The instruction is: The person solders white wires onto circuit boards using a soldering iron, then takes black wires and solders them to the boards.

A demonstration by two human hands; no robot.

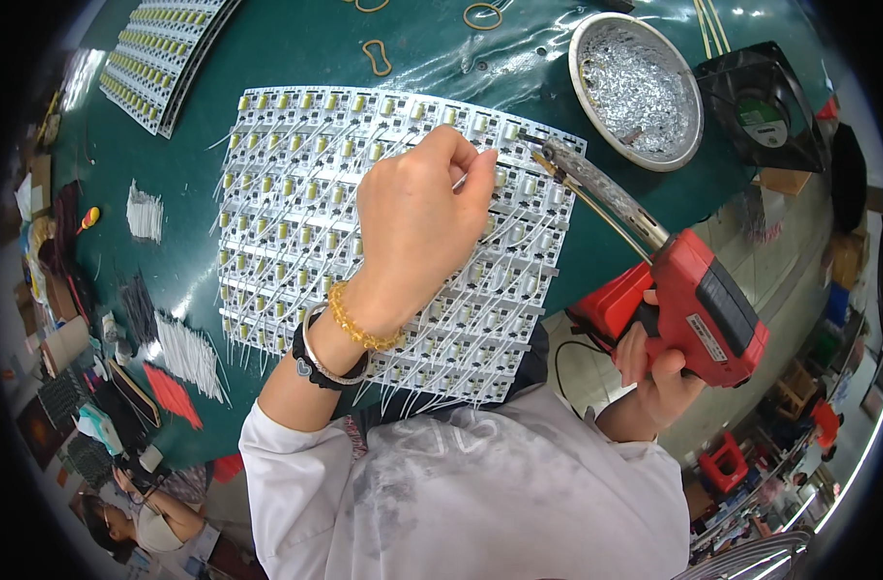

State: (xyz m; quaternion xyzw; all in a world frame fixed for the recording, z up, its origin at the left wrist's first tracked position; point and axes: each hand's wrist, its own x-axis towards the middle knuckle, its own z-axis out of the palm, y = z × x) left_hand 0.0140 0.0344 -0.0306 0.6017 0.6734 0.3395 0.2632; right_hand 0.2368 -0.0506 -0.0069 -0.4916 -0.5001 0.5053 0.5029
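A large white panel of small circuit boards [296, 184] lies before me on the green table, with rows of yellowish parts and many thin white wires trailing across it. Over its upper middle is my left hand [417, 213], thumb and forefinger pinched together; whatever is between them is hidden. My right hand [659, 377] grips a red soldering gun [717, 309] by the handle, right of the panel. The gun's long metal barrel and thin feed tube reach up and left, the tip close to the panel's upper right edge, a little right of my left fingertips.
Beyond the gun stands a round bowl [582, 72] of silvery scraps, beside a black fan [751, 101]. More board panels [166, 53] are stacked at the far left. Bundles of white wires [190, 358] and red wires [174, 394] lie left. Another person [166, 517] sits lower left.
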